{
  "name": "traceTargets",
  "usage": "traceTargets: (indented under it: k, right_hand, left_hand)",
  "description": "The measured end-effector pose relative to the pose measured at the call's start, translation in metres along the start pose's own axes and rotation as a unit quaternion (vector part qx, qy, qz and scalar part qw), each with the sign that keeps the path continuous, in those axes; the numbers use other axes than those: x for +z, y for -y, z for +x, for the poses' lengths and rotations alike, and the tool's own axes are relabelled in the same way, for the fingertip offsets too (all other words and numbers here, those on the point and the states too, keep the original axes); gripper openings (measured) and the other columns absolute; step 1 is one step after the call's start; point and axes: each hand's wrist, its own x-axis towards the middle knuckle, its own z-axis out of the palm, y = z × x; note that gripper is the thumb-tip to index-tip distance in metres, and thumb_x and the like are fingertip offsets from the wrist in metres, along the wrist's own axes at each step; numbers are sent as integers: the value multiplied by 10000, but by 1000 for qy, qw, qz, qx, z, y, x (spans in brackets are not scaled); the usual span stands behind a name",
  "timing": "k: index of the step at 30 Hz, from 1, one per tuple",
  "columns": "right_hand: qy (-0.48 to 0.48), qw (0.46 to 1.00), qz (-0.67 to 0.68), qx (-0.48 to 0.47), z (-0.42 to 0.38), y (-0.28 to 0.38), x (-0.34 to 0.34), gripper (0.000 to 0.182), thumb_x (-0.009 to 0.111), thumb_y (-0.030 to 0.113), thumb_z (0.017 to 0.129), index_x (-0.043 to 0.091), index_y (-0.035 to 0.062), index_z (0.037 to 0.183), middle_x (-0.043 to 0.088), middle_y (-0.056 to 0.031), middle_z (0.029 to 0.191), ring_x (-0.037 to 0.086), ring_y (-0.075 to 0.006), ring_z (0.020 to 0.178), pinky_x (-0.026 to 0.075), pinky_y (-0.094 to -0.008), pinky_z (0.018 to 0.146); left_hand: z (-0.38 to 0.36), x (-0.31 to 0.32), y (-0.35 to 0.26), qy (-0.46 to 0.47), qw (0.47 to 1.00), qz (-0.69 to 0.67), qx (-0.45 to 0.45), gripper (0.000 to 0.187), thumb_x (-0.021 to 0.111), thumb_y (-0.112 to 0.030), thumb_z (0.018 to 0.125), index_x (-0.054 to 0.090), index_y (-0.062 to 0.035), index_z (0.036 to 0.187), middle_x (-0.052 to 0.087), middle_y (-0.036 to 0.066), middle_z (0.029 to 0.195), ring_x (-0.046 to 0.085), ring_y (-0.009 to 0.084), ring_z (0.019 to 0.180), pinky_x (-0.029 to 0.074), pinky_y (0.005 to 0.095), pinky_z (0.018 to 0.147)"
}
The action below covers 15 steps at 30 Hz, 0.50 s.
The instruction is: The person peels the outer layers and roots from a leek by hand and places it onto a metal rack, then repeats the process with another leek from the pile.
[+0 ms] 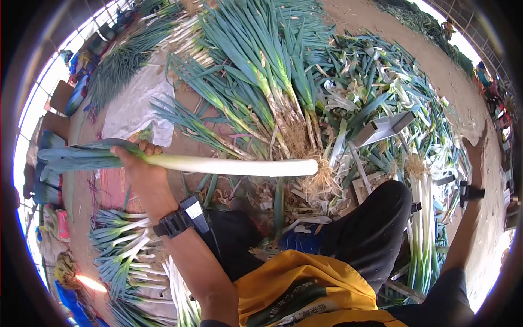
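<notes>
A large green onion (234,165) lies level across the view, its peeled white shank pointing right and its green leaves to the left. My left hand (143,163) is closed around it where white turns to green. Roots (321,180) fan out at its right end. At the far right, my right hand (476,151) is raised with fingers apart, holding nothing. Beside my right knee, a metal channel-shaped piece (384,128) stands on thin legs. Beyond the held onion rises a heap of unpeeled green onions (261,65) with soil on their roots.
Stripped leaves and trimmings (376,82) cover the ground at the right. Cleaned onions (131,245) lie in a row at the lower left, with another bundle (422,229) near my right leg. A white sheet (139,98) is spread at the upper left.
</notes>
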Motion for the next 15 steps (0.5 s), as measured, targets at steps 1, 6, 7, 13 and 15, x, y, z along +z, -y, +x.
traceTargets:
  k: [1,6,7,13,15]
  right_hand:
    - [6,990,143,-10,-21,9,3,766,744,21,776,375,52,1447,429,-142,1449,504,-276,1242,438,-388,997]
    - [370,807,425,-178,-180,286,-20,1067,894,225,645,280,41,1498,404,-179,1482,338,-301,1407,321,-429,1129]
    - [400,784,452,-149,-200,313,-3,1131,914,266,616,254,47,1507,390,-175,1491,366,-311,1387,359,-398,1111]
    - [595,574,556,90,-279,433,5,315,627,199,944,571,30,1204,618,-35,985,565,-120,942,466,-259,836]
    - [617,587,524,8,-282,430,-2,265,603,212,951,587,52,1162,610,-53,1025,558,-115,944,450,-262,810]
  left_hand:
    - [-1,6,3,1,1000,3,-5,526,415,-612,970,427,-86,958,437,46,720,398,146,590,367,286,548]
    - [4,7,24,36,999,-18,-35,498,395,-587,988,442,-94,942,448,45,715,414,146,591,372,289,550]
    - [6,5,25,39,997,-26,-64,495,388,-582,991,447,-94,938,451,44,714,414,146,589,374,289,550]
    - [-9,21,33,24,994,-63,-89,557,392,-594,982,446,-43,915,421,43,703,394,149,574,372,287,532]
    - [-11,22,30,14,995,-54,-79,558,394,-598,979,446,-47,911,418,39,692,392,149,569,366,291,532]
